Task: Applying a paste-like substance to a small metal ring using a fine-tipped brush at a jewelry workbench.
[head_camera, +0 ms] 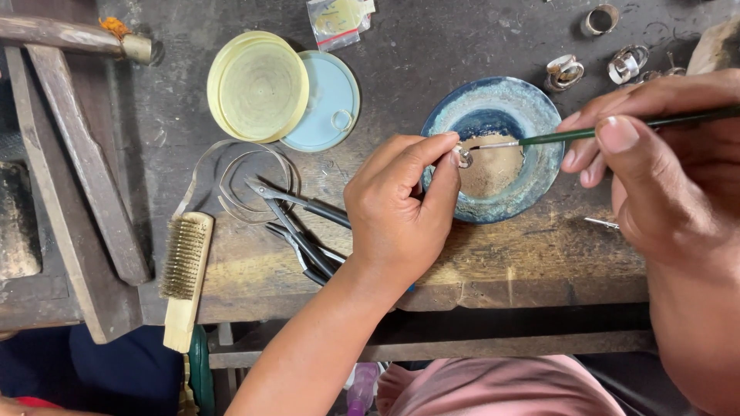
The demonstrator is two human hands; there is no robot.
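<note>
My left hand (401, 208) pinches a small silver ring (464, 157) between thumb and forefinger, just over the left rim of a round blue dish (539, 115) that holds a beige paste. My right hand (663, 169) grips a thin green-handled brush (586, 135), held nearly level. The brush's metal tip touches the ring. Both hands hover above a dark, worn wooden workbench (462, 46).
Pliers and tweezers (297, 231) lie left of my left hand, beside wire hoops (247, 181) and a wire brush (185, 266). A yellow lid (258, 86) and a pale blue lid (331, 104) sit at the back. Several silver rings (609, 54) lie at the back right.
</note>
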